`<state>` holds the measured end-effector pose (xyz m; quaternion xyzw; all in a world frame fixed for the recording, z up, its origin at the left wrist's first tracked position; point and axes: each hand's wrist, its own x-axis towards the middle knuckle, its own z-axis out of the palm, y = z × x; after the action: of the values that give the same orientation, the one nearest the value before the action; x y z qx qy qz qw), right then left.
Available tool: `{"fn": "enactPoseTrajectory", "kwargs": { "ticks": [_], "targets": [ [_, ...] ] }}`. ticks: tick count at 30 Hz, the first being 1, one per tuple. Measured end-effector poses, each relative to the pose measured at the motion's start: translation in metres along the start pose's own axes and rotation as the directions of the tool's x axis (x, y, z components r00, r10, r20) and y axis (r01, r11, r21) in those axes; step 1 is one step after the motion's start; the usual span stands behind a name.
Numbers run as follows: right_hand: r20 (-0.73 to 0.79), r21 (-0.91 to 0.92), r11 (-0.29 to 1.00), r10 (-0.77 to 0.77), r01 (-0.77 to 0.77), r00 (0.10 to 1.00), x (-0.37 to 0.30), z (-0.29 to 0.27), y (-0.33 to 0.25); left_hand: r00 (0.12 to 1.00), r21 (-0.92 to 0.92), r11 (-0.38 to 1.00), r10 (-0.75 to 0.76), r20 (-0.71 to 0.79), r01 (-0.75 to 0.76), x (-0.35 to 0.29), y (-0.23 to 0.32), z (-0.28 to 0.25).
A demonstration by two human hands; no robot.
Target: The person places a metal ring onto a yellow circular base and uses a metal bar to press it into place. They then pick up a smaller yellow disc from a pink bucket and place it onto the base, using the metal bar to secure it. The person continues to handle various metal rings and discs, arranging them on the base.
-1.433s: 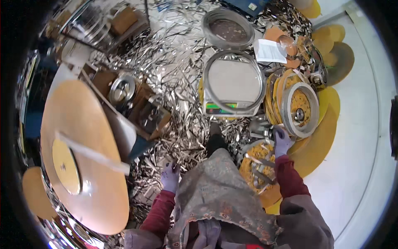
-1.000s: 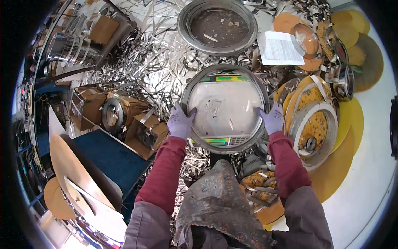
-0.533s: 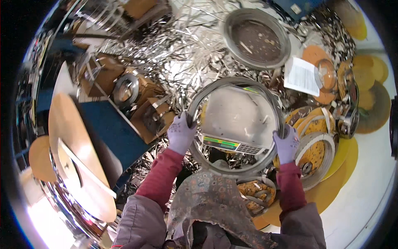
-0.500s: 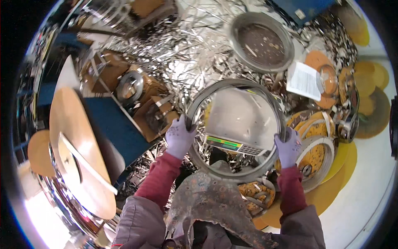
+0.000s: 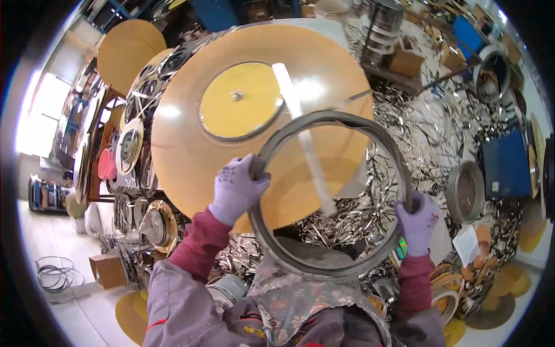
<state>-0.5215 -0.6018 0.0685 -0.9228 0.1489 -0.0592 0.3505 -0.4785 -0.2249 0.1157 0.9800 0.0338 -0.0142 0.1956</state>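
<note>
Both my hands wear light purple gloves and hold a large grey ring [image 5: 324,272] in front of my body. My left hand [image 5: 236,188] is closed round its left side, and my right hand [image 5: 417,222] grips the right side. Through and beyond the ring lies a big round tan disc [image 5: 185,173] with a smaller yellow disc [image 5: 240,107] at its middle. A white strip [image 5: 289,95] stretches over the tan disc, partly seen through the ring. Part of a scale with a green display [image 5: 401,248] shows beside my right hand.
Shiny metal strip scraps [image 5: 428,127] cover the floor. A round grey pan [image 5: 466,191] and a blue box [image 5: 509,165] are on the right. Stacked rings and discs [image 5: 130,144] stand at left, with a cardboard box [image 5: 108,270] and coiled cable [image 5: 58,274] on the floor.
My view has swung left, from over the scale to the large tan disc. The ring has come along in both hands, which keep their grip on its sides.
</note>
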Motion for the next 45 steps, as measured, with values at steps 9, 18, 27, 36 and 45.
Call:
{"fn": "enactPoseTrajectory", "kwargs": {
  "ticks": [9,18,27,36,45],
  "targets": [
    [0.114,-0.097,0.968,-0.220,0.232,0.969,0.000,0.192,-0.158,0.988,0.069,0.986,-0.148,-0.044,0.151,0.022,-0.234,-0.050],
    [0.174,-0.134,0.969,-0.181,0.206,0.968,0.011,0.241,-0.167,0.967,0.057,0.965,-0.257,-0.002,0.256,0.034,-0.276,-0.015],
    [0.183,-0.032,0.955,-0.284,0.294,0.941,0.054,0.237,-0.202,0.964,0.047,0.989,0.146,-0.224,-0.139,0.105,-0.239,-0.024],
    [0.286,0.106,0.872,-0.487,0.478,0.825,0.091,0.271,-0.201,0.920,-0.184,0.910,0.336,-0.203,-0.373,0.168,-0.233,0.013],
    [0.450,0.024,0.828,-0.510,0.561,0.733,0.097,0.265,-0.214,0.924,-0.107,0.921,0.363,-0.118,-0.375,0.171,-0.229,0.010]
  ]
}}
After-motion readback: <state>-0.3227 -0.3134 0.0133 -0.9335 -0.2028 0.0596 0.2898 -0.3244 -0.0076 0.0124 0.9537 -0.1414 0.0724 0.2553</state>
